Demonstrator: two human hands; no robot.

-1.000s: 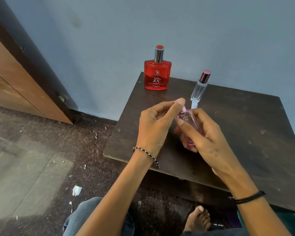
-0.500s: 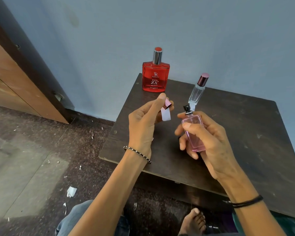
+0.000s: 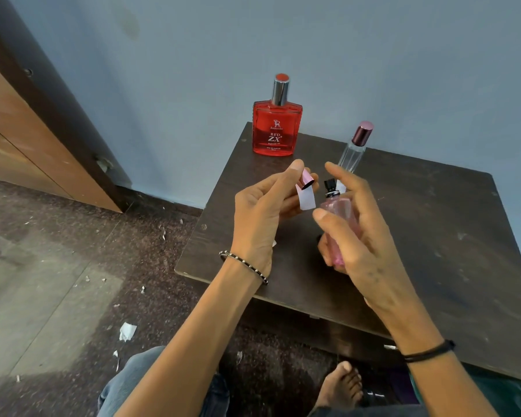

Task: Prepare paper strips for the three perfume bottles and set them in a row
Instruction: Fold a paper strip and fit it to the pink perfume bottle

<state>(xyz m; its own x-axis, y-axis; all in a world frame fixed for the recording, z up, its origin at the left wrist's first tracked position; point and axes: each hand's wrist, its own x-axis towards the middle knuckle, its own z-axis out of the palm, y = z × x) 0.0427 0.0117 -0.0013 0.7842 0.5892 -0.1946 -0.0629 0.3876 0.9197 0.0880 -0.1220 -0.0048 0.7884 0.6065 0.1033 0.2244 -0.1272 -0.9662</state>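
Paper strip (image 3: 306, 199): hanging white from the left hand's fingers, at 9 o'clock of the pink bottle's nozzle.
Left hand (image 3: 262, 215): pinching the strip together with a pink cap (image 3: 308, 179).
Right hand (image 3: 355, 233): gripping the pink bottle (image 3: 339, 212) upright above the table (image 3: 433, 236), index finger lifting over the black sprayer.
Red bottle (image 3: 277, 130): standing at the table's 12 o'clock edge.
Clear bottle (image 3: 354, 149): standing at 3 o'clock of the red bottle.
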